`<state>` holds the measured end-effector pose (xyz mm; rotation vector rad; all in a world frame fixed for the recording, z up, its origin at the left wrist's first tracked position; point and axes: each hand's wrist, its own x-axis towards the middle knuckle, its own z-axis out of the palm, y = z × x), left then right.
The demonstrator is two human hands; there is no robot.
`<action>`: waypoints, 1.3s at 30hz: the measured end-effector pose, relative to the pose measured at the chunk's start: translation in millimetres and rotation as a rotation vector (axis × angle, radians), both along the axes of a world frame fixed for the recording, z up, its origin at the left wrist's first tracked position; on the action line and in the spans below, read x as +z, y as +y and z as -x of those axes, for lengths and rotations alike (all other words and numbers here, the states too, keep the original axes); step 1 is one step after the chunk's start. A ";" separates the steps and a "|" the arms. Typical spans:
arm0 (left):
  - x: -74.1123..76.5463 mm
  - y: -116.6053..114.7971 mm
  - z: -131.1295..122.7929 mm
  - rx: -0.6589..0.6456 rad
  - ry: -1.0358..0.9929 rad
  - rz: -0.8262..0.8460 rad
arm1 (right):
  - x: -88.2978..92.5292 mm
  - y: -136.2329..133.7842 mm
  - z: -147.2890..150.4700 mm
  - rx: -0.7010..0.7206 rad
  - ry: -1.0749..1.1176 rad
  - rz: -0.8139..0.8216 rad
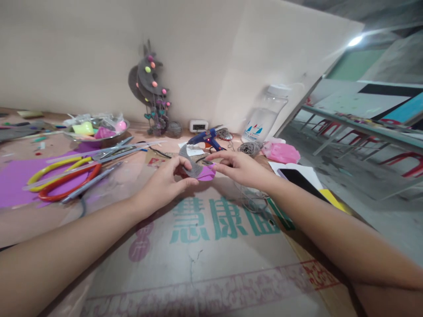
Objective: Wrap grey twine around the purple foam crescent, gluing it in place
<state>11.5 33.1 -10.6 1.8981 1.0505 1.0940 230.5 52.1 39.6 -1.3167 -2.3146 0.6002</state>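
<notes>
My left hand (172, 178) pinches a small crescent between thumb and fingers. One part of the crescent is wound in grey yarn (191, 166); the other end is bare purple card (207, 173). Close on its right is my right hand (244, 169), index finger and thumb reaching toward the purple end, with a dark grey strand at the fingertips. Its grip is partly hidden. Loose loops of yarn (253, 198) lie below the right wrist. Just behind the crescent rests a blue hot glue gun (208, 138) with a small red light.
At left lie scissors with yellow and red handles (69, 180) on purple sheets (13, 180), near a metal bowl (99, 141). A decorated grey moon ornament (148, 79) stands behind. At right are a water bottle (264, 114), a yarn ball (251, 148) and a phone (300, 184).
</notes>
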 end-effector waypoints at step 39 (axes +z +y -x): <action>-2.1 5.3 2.9 -0.085 0.023 -0.008 | -22.9 11.2 -2.1 -0.040 0.034 0.025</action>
